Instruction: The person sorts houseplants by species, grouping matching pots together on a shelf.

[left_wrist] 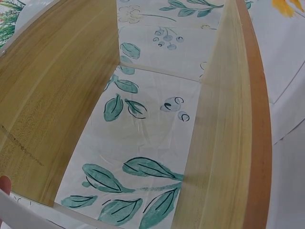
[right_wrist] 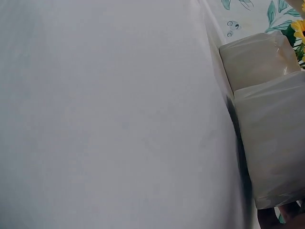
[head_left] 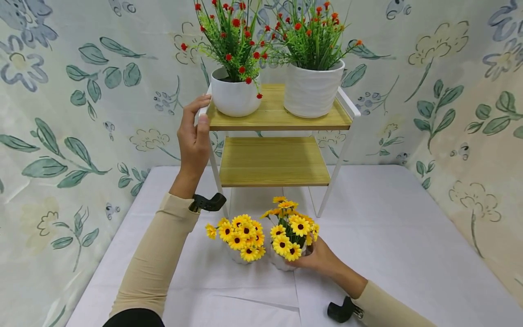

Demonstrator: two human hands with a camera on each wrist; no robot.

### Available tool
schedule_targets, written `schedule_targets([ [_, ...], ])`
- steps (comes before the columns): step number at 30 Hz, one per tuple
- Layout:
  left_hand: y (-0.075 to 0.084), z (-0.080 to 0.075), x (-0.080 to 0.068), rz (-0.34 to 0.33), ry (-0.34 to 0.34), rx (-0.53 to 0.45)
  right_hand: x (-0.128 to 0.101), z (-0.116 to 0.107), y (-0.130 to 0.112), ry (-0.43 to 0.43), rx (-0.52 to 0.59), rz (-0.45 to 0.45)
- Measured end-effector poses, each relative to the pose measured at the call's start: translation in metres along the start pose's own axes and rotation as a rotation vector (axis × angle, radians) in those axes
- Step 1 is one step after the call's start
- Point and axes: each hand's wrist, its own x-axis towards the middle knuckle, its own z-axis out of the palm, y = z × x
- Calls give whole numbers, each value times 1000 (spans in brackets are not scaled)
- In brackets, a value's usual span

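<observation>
My left hand [head_left: 195,136] grips the white side rail of a two-tier plant stand [head_left: 275,161] at its upper left corner, thumb in front. In the left wrist view the stand's wooden boards [left_wrist: 33,105] fill much of the picture, with a fingertip at the lower left edge. Lower down, my right hand [head_left: 318,259] holds the right-hand pot of yellow daisy-like flowers [head_left: 299,225] from its right side. That white pot [right_wrist: 271,143] is close up in the right wrist view. Beside it stands a second pot of yellow flowers [head_left: 243,238], just to the left.
On the stand's top board are a rounded white pot [head_left: 236,97] and a ridged white pot [head_left: 312,91], both with red-flowered greenery. White cloth [head_left: 388,236] covers the table. Behind hangs a leaf-patterned backdrop [head_left: 94,136].
</observation>
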Motion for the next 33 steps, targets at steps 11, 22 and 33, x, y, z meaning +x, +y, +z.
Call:
schedule_targets([
  [11, 3, -1, 0, -9, -7, 7, -6, -9, -16, 87, -16, 92],
  [22, 4, 0, 0, -13, -7, -2, -10, -20, -38, 138, -22, 110],
  [33, 4, 0, 0, -21, -8, -1, -11, -29, -66, 184, -9, 175],
])
